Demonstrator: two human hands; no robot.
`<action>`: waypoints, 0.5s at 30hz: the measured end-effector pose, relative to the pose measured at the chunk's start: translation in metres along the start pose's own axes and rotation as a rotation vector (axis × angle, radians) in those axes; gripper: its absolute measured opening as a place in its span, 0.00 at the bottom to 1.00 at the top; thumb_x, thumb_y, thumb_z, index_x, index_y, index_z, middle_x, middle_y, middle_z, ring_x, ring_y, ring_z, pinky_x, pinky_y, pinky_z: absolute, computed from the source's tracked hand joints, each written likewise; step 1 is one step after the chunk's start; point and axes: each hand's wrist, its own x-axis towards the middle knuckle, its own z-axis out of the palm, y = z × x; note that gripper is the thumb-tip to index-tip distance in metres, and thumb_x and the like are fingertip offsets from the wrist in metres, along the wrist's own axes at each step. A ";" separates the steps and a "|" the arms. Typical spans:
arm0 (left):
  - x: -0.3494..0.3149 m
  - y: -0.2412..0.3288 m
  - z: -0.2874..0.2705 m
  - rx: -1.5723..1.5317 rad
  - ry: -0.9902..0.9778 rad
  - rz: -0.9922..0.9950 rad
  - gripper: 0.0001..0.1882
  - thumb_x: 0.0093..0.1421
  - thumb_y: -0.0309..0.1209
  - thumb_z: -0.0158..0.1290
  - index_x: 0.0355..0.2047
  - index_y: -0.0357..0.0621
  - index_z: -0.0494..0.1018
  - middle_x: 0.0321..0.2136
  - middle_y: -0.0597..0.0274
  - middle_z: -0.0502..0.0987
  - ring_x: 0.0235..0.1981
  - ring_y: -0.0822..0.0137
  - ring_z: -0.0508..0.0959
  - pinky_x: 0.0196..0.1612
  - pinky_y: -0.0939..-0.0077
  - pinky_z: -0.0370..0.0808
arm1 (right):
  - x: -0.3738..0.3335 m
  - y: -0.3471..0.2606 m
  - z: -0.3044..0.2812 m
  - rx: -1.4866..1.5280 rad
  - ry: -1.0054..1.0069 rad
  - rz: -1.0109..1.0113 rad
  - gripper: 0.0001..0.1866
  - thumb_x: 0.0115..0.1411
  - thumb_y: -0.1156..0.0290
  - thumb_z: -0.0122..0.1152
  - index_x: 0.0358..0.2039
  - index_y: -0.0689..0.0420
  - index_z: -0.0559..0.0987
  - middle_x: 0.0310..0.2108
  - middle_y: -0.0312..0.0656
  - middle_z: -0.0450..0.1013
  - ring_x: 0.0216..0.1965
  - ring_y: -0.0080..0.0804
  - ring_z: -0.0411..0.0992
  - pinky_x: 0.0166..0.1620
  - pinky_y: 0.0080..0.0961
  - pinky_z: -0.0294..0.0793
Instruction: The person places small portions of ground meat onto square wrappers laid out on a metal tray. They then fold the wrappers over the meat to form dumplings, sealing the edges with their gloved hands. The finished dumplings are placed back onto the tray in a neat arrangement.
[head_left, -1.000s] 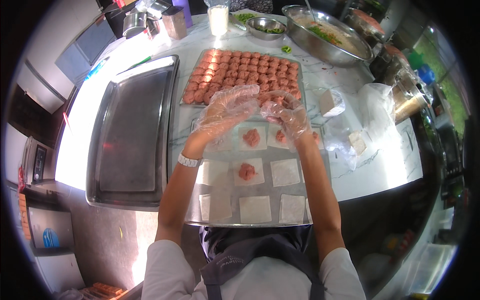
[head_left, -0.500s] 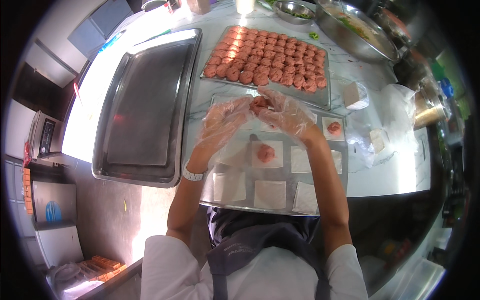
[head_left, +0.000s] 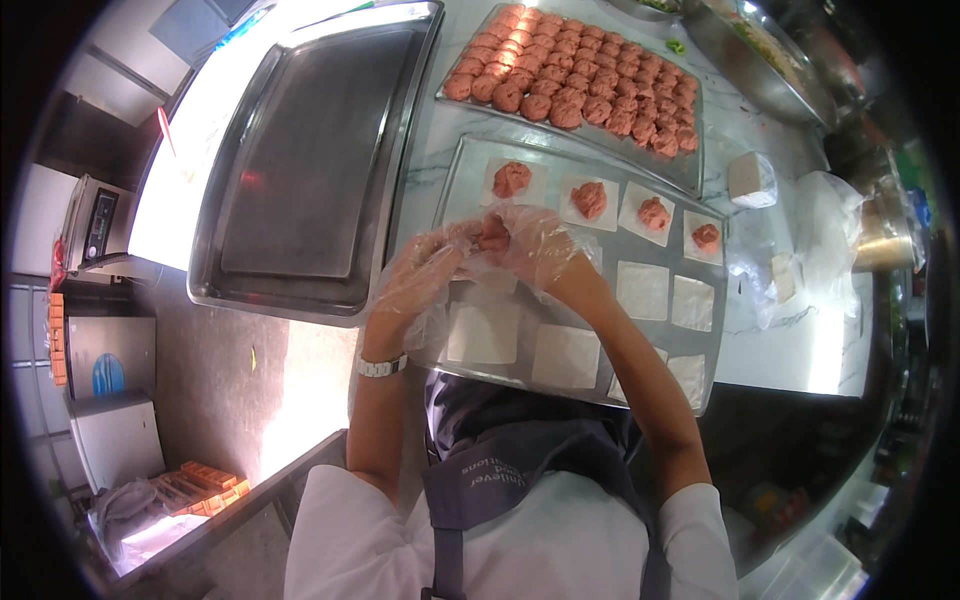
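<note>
My left hand and my right hand, both in clear plastic gloves, meet above the left part of a metal tray. Between their curled fingers is a lump of pink minced meat, partly covered by the gloves. Along the tray's far row, square white wrappers bear meat portions, among them a left one and a right one. Bare wrappers lie nearer me, including one at the front and one at the right. My hands hide some of the middle row.
Behind the wrappers, another tray holds rows of meat balls. A large, dark metal tray stands at the left. At the right are a white block-like stack, a plastic bag and a big steel bowl.
My hands have moved left and nearer across the wrapper tray, uncovering the meat portions in its far row. The whole view has shifted. Meat stays between my fingers.
</note>
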 end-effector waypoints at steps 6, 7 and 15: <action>-0.001 -0.021 -0.013 0.802 0.241 0.199 0.19 0.56 0.29 0.50 0.49 0.41 0.74 0.42 0.46 0.77 0.42 0.53 0.77 0.44 0.65 0.73 | 0.003 0.003 0.024 -0.244 0.048 0.000 0.11 0.49 0.71 0.62 0.34 0.58 0.77 0.30 0.44 0.76 0.34 0.41 0.76 0.41 0.32 0.76; -0.002 -0.019 -0.012 0.798 0.262 0.219 0.19 0.56 0.28 0.50 0.49 0.41 0.75 0.42 0.46 0.77 0.42 0.53 0.77 0.44 0.66 0.73 | 0.001 0.002 0.027 -0.293 0.059 0.014 0.11 0.49 0.70 0.62 0.35 0.57 0.77 0.31 0.44 0.76 0.34 0.43 0.76 0.41 0.34 0.76; -0.010 0.010 -0.003 0.482 0.297 0.240 0.18 0.56 0.24 0.50 0.47 0.40 0.75 0.41 0.48 0.78 0.39 0.58 0.78 0.45 0.68 0.73 | -0.017 -0.009 0.015 -0.365 -0.034 0.093 0.16 0.54 0.61 0.61 0.42 0.53 0.75 0.46 0.51 0.66 0.43 0.49 0.73 0.46 0.38 0.75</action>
